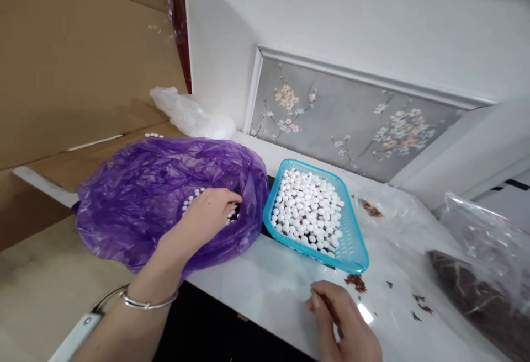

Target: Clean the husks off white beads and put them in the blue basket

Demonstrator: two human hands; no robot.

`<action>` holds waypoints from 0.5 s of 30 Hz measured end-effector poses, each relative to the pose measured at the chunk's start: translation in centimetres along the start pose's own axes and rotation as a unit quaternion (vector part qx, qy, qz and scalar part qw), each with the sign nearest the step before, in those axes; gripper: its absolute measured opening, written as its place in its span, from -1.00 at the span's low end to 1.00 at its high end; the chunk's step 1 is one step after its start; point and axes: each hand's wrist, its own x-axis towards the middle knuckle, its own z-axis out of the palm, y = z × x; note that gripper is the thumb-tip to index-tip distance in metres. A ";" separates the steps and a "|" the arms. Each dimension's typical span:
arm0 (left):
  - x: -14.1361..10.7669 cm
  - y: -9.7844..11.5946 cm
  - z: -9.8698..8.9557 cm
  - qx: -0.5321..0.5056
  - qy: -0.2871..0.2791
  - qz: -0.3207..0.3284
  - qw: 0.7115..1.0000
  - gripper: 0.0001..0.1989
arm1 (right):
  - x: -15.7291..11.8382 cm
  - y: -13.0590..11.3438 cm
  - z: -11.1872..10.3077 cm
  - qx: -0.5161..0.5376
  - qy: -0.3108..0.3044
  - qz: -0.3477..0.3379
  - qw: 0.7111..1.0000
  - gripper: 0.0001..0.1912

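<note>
My left hand [211, 210] reaches into the opening of a purple plastic bag [144, 185], over small white balls [190, 198] inside it. Its fingertips point down and what they hold, if anything, is hidden. A blue plastic basket [356, 246] filled with similar white balls [308, 207] stands to the right of the bag. In front of the basket, my right hand [342, 318] is above the white table, thumb and index finger pressed together. Whatever is between those fingers is too small to name. Reddish-brown bits [356, 282] lie just beyond the right hand.
A clear bag with brown contents [476, 290] lies at the right. Behind the basket is a floral panel [331, 113]. Cardboard [83, 58] rises at the left, near a crumpled white bag [192, 116]. Dark flakes [422, 304] and clear plastic [389, 207] are on the table.
</note>
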 end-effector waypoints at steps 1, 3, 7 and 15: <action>-0.4 -0.7 -0.4 0.007 -0.017 -0.007 1.000 -0.71 | 0.1 0.0 0.3 0.018 -0.010 -0.029 0.999 -0.77; -1.4 -1.7 -0.9 0.017 -0.046 -0.016 0.999 -0.70 | 0.3 0.2 0.9 0.039 -0.028 -0.064 0.997 -0.77; -3.1 -2.4 -0.7 0.038 -0.087 -0.025 0.995 -0.70 | 0.4 0.7 1.6 0.035 -0.038 -0.079 0.996 -0.76; -3.2 -1.6 0.9 0.031 -0.088 -0.010 0.996 -0.71 | 0.0 1.4 1.7 0.021 -0.039 -0.084 0.995 -0.76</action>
